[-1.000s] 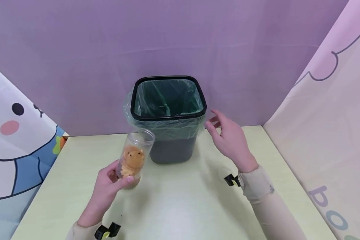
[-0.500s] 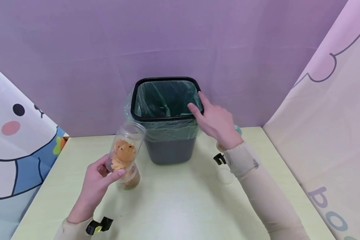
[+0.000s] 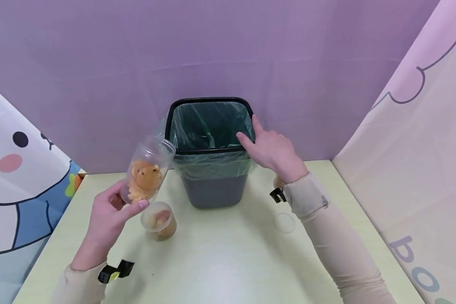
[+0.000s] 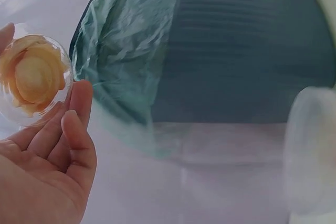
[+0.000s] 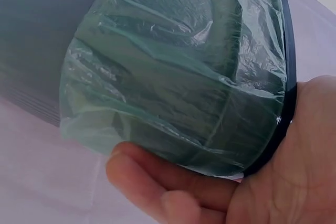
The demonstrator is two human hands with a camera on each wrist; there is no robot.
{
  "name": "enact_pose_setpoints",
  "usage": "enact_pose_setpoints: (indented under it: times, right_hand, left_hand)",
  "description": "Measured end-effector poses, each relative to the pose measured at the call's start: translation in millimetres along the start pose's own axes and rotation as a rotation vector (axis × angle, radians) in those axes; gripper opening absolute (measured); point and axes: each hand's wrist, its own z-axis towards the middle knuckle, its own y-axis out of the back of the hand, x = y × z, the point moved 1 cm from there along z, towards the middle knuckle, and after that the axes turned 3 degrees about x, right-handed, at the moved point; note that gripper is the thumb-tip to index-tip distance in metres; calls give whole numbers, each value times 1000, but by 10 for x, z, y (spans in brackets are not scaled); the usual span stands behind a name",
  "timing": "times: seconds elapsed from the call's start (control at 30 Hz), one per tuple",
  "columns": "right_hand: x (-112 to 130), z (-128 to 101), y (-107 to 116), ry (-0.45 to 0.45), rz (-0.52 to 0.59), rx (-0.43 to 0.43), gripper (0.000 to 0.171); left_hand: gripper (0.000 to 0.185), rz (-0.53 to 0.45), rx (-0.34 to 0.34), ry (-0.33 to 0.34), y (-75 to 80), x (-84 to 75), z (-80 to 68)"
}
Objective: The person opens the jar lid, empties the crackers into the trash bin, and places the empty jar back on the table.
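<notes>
My left hand (image 3: pixel 112 211) holds a clear plastic jar (image 3: pixel 163 154), tilted, left of the trash bin (image 3: pixel 214 190). Inside the jar sits an orange figure (image 3: pixel 146 179) with small ears and dark eyes. The left wrist view looks at the jar's round end (image 4: pixel 37 80), fingers and thumb about it. My right hand (image 3: pixel 271 152) grips the bin's black rim (image 3: pixel 209 150) on the right side, thumb over the inside and other fingers outside. Curled fingers (image 5: pixel 173 182) lie by the green liner bag (image 5: pixel 157 77) in the right wrist view. The palm is at the rim.
A small translucent tub (image 3: pixel 159 221) with brownish contents stands on the table below the jar. A pale, flat round piece (image 3: pixel 285 223) lies near the right wrist. Another rounded thing (image 3: pixel 278 182) is mostly hidden behind that wrist. A purple cloth (image 3: pixel 118 63) hangs behind the bin.
My left hand has carried the jar left and upward, bringing the small tub into fuller view. My right hand has come from beside the bin onto its rim; the bin has shifted slightly left.
</notes>
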Motion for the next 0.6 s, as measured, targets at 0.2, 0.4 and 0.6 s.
enact_pose_setpoints:
  times: [0.2, 0.4, 0.6]
  right_hand:
    - [3, 10, 7, -4, 12, 16, 89]
    - [1, 6, 14, -6, 78, 58, 90]
    - [-5, 9, 4, 0, 119, 67, 91]
  left_hand:
    - [45, 120, -13, -11, 120, -87, 150]
    - [53, 211, -61, -5, 183, -168, 321]
    - [64, 306, -57, 5, 220, -279, 487]
